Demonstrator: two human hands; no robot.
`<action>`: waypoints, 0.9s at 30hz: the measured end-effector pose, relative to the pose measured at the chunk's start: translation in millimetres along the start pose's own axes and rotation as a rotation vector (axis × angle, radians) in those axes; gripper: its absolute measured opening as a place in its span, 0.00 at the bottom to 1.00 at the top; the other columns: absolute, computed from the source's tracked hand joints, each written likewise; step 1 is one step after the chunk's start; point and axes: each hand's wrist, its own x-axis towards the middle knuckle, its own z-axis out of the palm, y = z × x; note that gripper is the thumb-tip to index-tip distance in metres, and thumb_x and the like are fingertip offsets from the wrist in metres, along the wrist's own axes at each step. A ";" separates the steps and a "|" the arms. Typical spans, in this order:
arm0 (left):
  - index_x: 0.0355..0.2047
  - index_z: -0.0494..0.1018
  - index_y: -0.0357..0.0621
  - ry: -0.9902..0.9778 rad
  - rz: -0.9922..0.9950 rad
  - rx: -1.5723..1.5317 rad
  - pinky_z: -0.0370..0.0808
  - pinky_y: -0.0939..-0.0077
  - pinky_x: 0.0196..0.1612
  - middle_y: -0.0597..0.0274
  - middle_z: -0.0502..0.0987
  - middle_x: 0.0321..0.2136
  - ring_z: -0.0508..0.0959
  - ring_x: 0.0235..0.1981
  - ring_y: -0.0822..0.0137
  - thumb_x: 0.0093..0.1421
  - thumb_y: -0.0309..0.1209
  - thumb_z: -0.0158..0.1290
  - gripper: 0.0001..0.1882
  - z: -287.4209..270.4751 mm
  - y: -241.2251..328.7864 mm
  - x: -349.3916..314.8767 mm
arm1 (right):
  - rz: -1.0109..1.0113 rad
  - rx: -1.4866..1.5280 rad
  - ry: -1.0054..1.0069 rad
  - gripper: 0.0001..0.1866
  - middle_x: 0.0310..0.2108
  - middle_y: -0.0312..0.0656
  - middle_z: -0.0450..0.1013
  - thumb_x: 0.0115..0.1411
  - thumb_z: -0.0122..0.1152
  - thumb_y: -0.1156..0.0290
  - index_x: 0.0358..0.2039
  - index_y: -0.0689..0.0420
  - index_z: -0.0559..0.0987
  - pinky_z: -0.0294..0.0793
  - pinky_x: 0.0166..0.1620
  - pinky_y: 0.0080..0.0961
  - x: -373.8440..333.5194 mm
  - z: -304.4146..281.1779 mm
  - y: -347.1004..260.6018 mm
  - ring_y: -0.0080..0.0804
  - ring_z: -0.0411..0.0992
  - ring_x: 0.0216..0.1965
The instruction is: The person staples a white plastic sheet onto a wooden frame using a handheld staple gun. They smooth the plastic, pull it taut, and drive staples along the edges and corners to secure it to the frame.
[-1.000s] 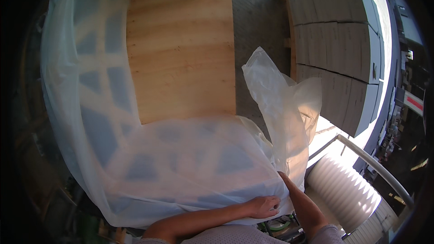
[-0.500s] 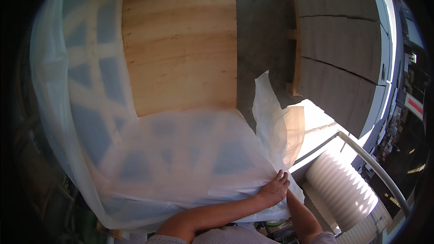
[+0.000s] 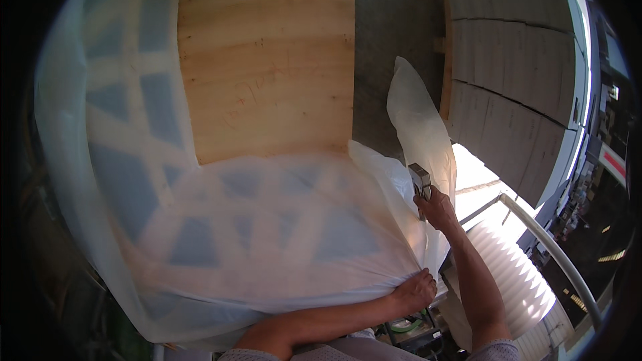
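Translucent plastic sheeting (image 3: 267, 227) covers a wooden frame, whose slats show faintly through it. My left hand (image 3: 416, 292) is closed on the sheeting at the near right corner, pulling it taut in creases. Just beyond, my right hand (image 3: 438, 208) grips a metal staple gun (image 3: 420, 177), its boxy silver head pointing away from me. The tool is held over the sheeting's right side, beside a loose flap (image 3: 420, 110) that stands up on the right. Whether its head touches the sheeting I cannot tell.
A bare plywood panel (image 3: 267, 60) lies beyond the sheeting. Grey stacked boards or cartons (image 3: 511, 60) stand on a wooden support at right. Nearer are a white ribbed roll (image 3: 511, 277) and a curved metal rail (image 3: 555, 247). Dark floor (image 3: 388, 33) shows between panel and stack.
My right hand has come out from behind the left and moved up and away, now with the staple gun showing. The left hand has shifted slightly right and nearer; the flap has spread upward.
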 end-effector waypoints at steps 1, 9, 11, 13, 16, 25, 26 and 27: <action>0.27 0.77 0.44 -0.002 0.009 -0.010 0.69 0.63 0.52 0.61 0.76 0.27 0.75 0.35 0.62 0.51 0.29 0.50 0.07 1.7 0.3 -0.9 | 0.001 -0.023 -0.066 0.25 0.28 0.53 0.77 0.58 0.56 0.54 0.44 0.65 0.75 0.74 0.38 0.39 7.1 -5.1 -25.5 0.44 0.77 0.31; 0.29 0.78 0.41 -0.011 0.060 0.131 0.67 0.62 0.56 0.59 0.78 0.29 0.76 0.36 0.60 0.52 0.31 0.50 0.09 2.5 -1.1 -6.5 | -0.120 -0.337 -0.606 0.24 0.31 0.52 0.78 0.57 0.57 0.52 0.37 0.65 0.80 0.75 0.35 0.39 63.4 48.0 -130.0 0.44 0.78 0.32; 0.29 0.78 0.41 -0.018 0.054 0.136 0.67 0.61 0.56 0.59 0.78 0.29 0.76 0.36 0.60 0.52 0.31 0.50 0.09 1.5 -1.8 -5.7 | -0.053 -0.459 -0.716 0.24 0.35 0.53 0.78 0.57 0.57 0.53 0.41 0.64 0.80 0.77 0.36 0.39 87.4 76.2 -123.7 0.46 0.78 0.34; 0.28 0.78 0.41 -0.002 0.056 0.117 0.67 0.60 0.57 0.59 0.78 0.28 0.76 0.36 0.60 0.53 0.31 0.50 0.09 0.5 -2.8 -6.3 | 0.048 -0.403 -0.737 0.25 0.41 0.55 0.77 0.56 0.57 0.55 0.44 0.65 0.78 0.80 0.37 0.40 106.0 92.7 -101.3 0.48 0.78 0.37; 0.28 0.78 0.42 0.060 0.076 0.165 0.67 0.62 0.54 0.59 0.78 0.28 0.76 0.36 0.61 0.53 0.31 0.50 0.09 -1.1 -3.7 -7.5 | 0.261 -0.371 -0.750 0.28 0.49 0.57 0.73 0.54 0.58 0.58 0.50 0.66 0.76 0.83 0.39 0.42 130.3 94.9 -66.2 0.52 0.78 0.44; 0.29 0.78 0.42 -0.045 0.072 0.162 0.68 0.64 0.49 0.60 0.78 0.28 0.76 0.35 0.62 0.54 0.31 0.50 0.09 -5.6 -2.2 -5.7 | 0.217 -0.313 -0.642 0.28 0.40 0.53 0.78 0.49 0.64 0.55 0.44 0.66 0.79 0.82 0.37 0.34 135.3 56.0 -75.7 0.46 0.79 0.37; 0.29 0.78 0.41 -0.041 0.071 0.134 0.68 0.64 0.50 0.60 0.78 0.28 0.76 0.35 0.62 0.54 0.31 0.50 0.09 -5.2 -2.1 -5.7 | 0.187 -0.300 -0.653 0.29 0.38 0.53 0.78 0.48 0.64 0.53 0.42 0.67 0.80 0.82 0.34 0.33 134.4 57.4 -82.9 0.44 0.80 0.34; 0.29 0.78 0.41 -0.032 0.067 0.110 0.68 0.64 0.50 0.59 0.78 0.28 0.76 0.35 0.62 0.54 0.31 0.49 0.10 -4.6 -2.2 -5.7 | 0.148 -0.290 -0.661 0.30 0.35 0.53 0.79 0.48 0.64 0.51 0.40 0.68 0.81 0.82 0.32 0.32 133.6 60.2 -88.8 0.43 0.81 0.31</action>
